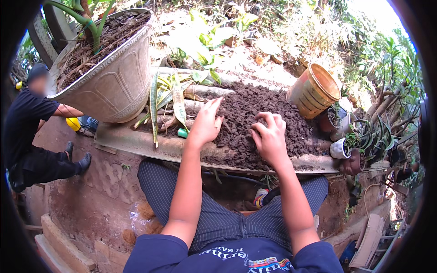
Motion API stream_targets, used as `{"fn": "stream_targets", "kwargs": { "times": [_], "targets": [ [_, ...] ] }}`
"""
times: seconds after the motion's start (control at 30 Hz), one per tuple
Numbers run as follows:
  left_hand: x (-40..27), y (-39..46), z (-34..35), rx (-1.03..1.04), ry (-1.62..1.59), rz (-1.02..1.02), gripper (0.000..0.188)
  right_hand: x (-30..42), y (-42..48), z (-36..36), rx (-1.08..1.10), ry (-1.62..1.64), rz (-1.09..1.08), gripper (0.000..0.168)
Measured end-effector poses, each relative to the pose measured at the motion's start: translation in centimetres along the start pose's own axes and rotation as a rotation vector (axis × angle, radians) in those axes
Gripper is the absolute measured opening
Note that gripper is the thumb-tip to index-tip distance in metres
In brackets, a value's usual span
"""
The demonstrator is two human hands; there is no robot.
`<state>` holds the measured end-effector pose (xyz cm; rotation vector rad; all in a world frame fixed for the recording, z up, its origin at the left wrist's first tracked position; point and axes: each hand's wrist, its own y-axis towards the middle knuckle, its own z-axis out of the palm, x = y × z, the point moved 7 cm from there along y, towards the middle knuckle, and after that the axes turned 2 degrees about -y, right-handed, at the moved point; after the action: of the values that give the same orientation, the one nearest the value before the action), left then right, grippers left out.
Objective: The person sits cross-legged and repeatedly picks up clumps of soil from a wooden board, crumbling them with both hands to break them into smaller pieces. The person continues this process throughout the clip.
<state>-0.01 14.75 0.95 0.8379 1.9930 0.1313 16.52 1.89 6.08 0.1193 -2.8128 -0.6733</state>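
Note:
A heap of dark, crumbly soil [252, 102] lies on a corrugated sheet [164, 146] in front of me. At the heap's left edge is my left hand [207, 123], fingers extended and apart, nothing seen in it. My right hand [270, 134] rests at the soil's near right part with curled fingers; whether soil is between them is hidden. Left of my left hand lie variegated snake plant leaves [178, 99] with thick roots, and a small green cylindrical object [182, 132] close to my wrist. Behind the heap on the right, an orange-brown plastic bucket [307, 95] stands tilted.
A large ornate planter [112, 75] stands at the left end of the sheet. Small potted plants, one in a white pot [339, 148], line the right end. A person [30, 133] in dark clothes stands at far left. Coconut fibre in clear plastic [145, 218] lies below left.

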Motion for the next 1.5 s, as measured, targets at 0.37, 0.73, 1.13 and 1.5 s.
{"fn": "stream_targets", "kwargs": {
  "times": [0.37, 0.73, 1.13, 1.5],
  "targets": [
    [1.6, -1.8, -1.4, 0.263, 0.133, -0.152, 0.054, 2.7, 4.5, 4.7, 0.477, -0.374, -0.661, 0.015],
    [1.3, -2.3, -1.5, 0.273, 0.021, -0.137, 0.058, 1.5, 9.5, -4.4, -0.047, -0.040, -0.400, 0.005],
    [0.0, -0.3, -0.6, 0.115, -0.072, -0.158, 0.056, -12.5, 12.9, 1.7, 0.330, -0.680, -0.020, 0.057],
    [0.6, -0.8, 1.0, 0.096, -0.423, -0.345, 0.054, 0.1, 3.5, -0.1, -0.078, 0.319, 0.163, 0.017]
  ]
}}
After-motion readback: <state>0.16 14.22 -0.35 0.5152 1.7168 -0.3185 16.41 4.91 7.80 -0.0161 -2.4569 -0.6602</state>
